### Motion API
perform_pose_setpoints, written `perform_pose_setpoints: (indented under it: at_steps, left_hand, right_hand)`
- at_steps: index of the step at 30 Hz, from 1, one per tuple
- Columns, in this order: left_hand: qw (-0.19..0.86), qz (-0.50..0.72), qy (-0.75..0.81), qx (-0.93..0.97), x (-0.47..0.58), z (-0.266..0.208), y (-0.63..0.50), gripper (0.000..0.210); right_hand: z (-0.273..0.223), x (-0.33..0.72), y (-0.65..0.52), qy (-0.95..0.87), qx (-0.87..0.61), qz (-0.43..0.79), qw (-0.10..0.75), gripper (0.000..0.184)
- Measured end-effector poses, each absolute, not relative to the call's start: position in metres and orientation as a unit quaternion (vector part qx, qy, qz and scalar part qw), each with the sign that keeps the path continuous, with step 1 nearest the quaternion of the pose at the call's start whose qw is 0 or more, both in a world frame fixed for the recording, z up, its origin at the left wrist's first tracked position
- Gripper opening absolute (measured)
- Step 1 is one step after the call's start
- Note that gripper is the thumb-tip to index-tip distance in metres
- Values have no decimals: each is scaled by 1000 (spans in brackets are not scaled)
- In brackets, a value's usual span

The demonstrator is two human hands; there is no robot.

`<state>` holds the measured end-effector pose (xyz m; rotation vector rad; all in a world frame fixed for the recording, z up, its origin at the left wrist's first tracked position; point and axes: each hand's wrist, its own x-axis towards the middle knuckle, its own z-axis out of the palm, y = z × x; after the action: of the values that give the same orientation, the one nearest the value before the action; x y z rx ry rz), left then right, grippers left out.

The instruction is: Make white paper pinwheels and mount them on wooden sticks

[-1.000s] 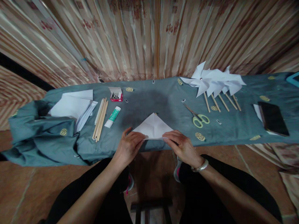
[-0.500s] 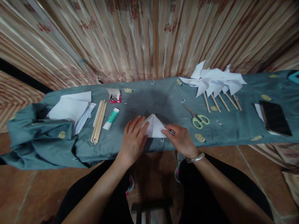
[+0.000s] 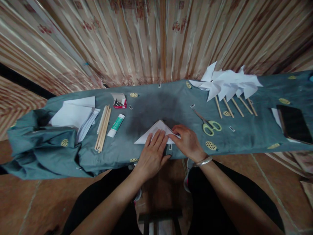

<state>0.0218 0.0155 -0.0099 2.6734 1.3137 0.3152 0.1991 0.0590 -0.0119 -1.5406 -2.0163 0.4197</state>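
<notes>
A sheet of white paper, folded into a triangle with its point away from me, lies near the table's front edge. My left hand rests flat on the middle of its long edge, fingers stretched out. At the triangle's right corner, my right hand is closed, pinching the paper between thumb and fingers. That corner is mostly covered by the fingers. To the right of this hand lie scissors with light green handles.
Left of me are a glue tube, wooden sticks, a small box of metal pins and white paper sheets. Several paper pinwheels on sticks lie at the back right. A dark phone-like object lies far right on white paper.
My left hand has moved from the triangle's left side onto its middle and flattened, uncovering the left corner. My right hand stays at the right corner.
</notes>
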Motion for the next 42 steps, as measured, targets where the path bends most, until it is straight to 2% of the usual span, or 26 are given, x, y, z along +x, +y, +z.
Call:
perform_pose_setpoints:
  at_steps: [14,36,42]
  left_hand:
    - [72,103,446,886,18,-14,19,63]
    - [52,71,442,893,19,-17,18,72]
    - [48,58,447,891,20,-17,18,73]
  right_hand:
    - [-17,198,63,-747,-589,151,270,17]
    - [-11,194,53,-761,-591,119,239,10]
    - [-11,192,37,-774,-573,89,253,26]
